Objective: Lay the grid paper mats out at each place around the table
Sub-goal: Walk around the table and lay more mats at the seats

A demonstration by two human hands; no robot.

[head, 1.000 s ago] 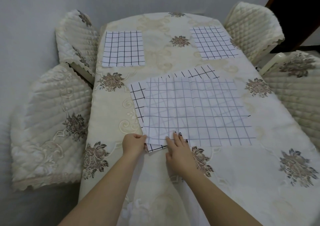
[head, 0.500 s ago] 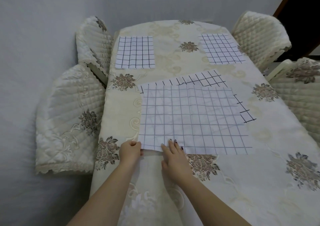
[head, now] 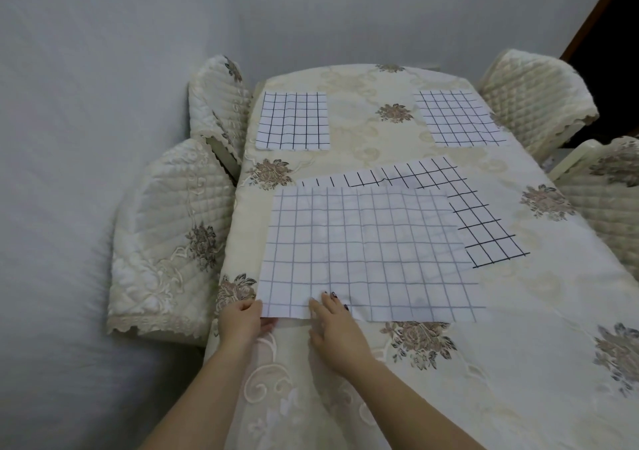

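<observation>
A large pale grid mat (head: 366, 252) lies on the cream flowered tablecloth (head: 518, 346) in front of me. My left hand (head: 242, 321) pinches its near left corner. Beside it, my right hand (head: 335, 328) rests flat with fingertips on the mat's near edge. A second mat with bold black lines (head: 477, 221) lies partly under the pale one and sticks out behind and to the right. Two smaller grid mats lie at the far places, one far left (head: 294, 121) and one far right (head: 456, 118).
Quilted cream chair covers stand along both sides: two on the left (head: 173, 228) (head: 218, 104) and two on the right (head: 532, 93) (head: 608, 194). A grey wall (head: 103, 69) runs close on the left. A dark doorway (head: 615, 31) is at the far right.
The pale top mat has slid left and toward me with both hands on its near edge, uncovering more of the black-lined mat on the right. The camera view has shifted too.
</observation>
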